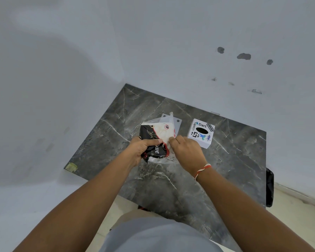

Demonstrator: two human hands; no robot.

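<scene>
A soft tissue packet point(157, 135), black and cream with red trim, sits in the middle of a dark marble table point(235, 160). My left hand point(141, 149) grips its near black end. My right hand point(185, 151), with a red and white thread on the wrist, pinches the packet's right edge near the clear plastic flap. A thin white sheet with small holes point(177, 122) lies partly under the packet. A white cube-shaped tissue box point(201, 132) with stickers and a dark oval slot stands upright just right of my right hand.
The table stands in a corner between pale walls on the left and at the back. A dark object point(269, 186) hangs off the table's right edge. A small yellowish sticker point(71, 167) marks the table's left corner. Pale floor shows below.
</scene>
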